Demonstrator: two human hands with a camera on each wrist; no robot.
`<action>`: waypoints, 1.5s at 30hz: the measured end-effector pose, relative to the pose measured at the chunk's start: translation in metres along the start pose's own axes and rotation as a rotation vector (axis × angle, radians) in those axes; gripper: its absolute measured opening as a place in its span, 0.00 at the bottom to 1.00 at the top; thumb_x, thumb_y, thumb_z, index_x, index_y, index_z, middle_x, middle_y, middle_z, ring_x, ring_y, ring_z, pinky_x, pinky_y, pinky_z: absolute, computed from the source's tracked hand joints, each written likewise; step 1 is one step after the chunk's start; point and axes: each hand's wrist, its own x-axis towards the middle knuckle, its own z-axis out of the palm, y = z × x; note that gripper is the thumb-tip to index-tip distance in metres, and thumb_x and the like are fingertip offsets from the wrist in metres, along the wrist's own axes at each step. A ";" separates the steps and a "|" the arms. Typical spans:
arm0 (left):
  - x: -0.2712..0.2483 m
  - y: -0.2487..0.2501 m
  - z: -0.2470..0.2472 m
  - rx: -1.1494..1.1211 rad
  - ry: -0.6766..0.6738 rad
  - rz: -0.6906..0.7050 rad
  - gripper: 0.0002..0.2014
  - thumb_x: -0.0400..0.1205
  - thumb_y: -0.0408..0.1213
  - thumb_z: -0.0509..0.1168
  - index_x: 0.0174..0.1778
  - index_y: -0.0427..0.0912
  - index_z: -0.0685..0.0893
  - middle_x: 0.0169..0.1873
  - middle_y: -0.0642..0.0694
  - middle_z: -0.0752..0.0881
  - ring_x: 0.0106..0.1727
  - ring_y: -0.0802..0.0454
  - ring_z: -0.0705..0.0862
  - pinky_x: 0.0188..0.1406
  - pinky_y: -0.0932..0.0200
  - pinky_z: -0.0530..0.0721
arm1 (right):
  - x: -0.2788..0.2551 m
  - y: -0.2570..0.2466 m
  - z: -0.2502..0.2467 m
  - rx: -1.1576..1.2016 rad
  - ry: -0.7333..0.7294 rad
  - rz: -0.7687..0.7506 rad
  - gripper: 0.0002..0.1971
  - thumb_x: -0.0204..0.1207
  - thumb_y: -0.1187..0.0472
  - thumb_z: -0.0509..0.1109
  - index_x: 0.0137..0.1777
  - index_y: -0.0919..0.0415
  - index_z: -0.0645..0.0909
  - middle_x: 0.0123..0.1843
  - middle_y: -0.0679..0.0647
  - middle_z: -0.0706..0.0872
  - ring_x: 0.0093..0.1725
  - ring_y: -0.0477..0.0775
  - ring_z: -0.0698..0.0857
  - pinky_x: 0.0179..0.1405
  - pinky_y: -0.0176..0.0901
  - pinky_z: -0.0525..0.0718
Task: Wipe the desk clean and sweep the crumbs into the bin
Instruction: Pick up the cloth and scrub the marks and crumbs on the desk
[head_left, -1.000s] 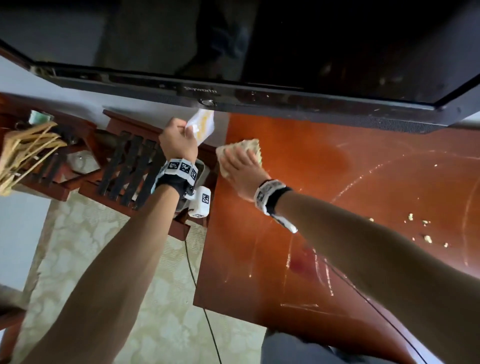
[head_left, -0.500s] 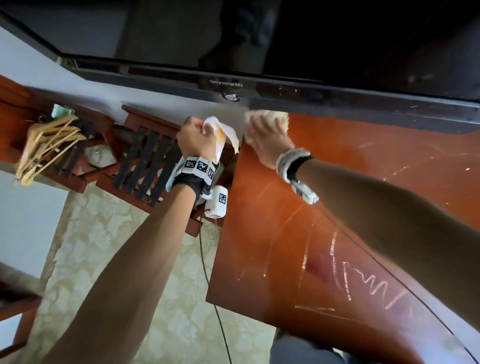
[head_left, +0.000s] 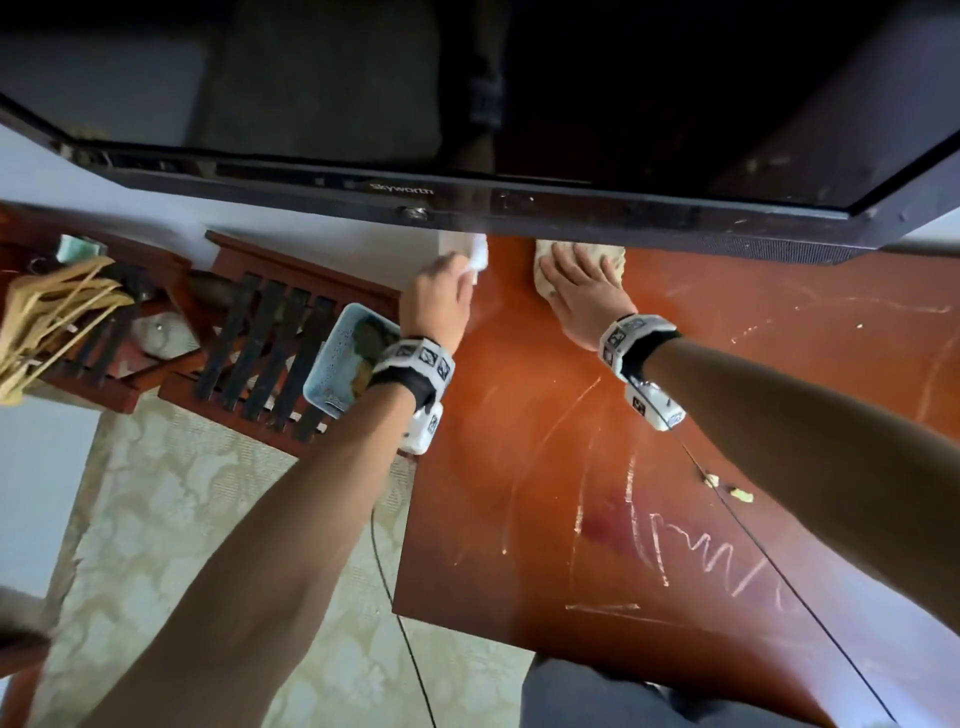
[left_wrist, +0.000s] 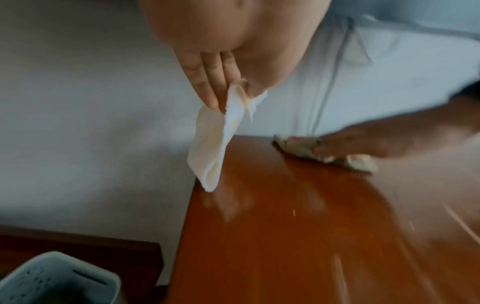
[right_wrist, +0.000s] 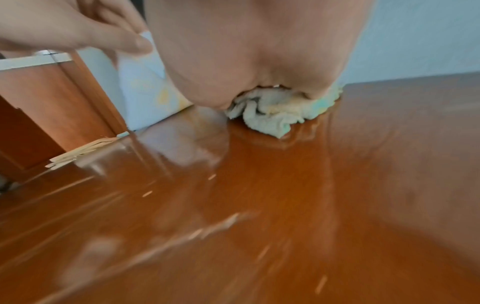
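While the right hand (head_left: 582, 293) lies flat with fingers spread, pressing a crumpled cloth (right_wrist: 272, 113) onto the far edge of the reddish wooden surface (head_left: 545, 467), the left hand (head_left: 436, 301) pinches a folded white tissue (left_wrist: 215, 144) at the surface's far left corner. A few crumbs (head_left: 727, 488) lie near the right forearm, and a pale blue bin (head_left: 337, 358) stands beside the surface, under the left wrist.
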 end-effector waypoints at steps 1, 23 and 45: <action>-0.009 -0.001 0.007 0.021 -0.072 0.096 0.08 0.87 0.39 0.65 0.54 0.41 0.88 0.45 0.41 0.89 0.44 0.40 0.87 0.39 0.51 0.82 | -0.009 -0.007 0.007 -0.002 0.005 0.001 0.30 0.87 0.47 0.41 0.88 0.47 0.42 0.90 0.47 0.43 0.88 0.57 0.41 0.85 0.65 0.45; 0.009 -0.011 0.070 0.254 -0.532 0.057 0.41 0.88 0.54 0.60 0.90 0.55 0.42 0.90 0.49 0.41 0.90 0.38 0.45 0.85 0.37 0.62 | -0.064 0.036 0.016 0.134 0.085 0.120 0.29 0.88 0.47 0.46 0.88 0.45 0.47 0.89 0.43 0.45 0.88 0.53 0.41 0.86 0.63 0.45; 0.053 0.077 0.078 0.062 -0.398 0.184 0.16 0.90 0.45 0.51 0.54 0.42 0.82 0.56 0.39 0.88 0.58 0.37 0.84 0.57 0.48 0.78 | -0.160 -0.020 0.075 -0.025 -0.052 -0.268 0.29 0.88 0.44 0.46 0.88 0.45 0.47 0.89 0.46 0.47 0.88 0.55 0.40 0.86 0.64 0.46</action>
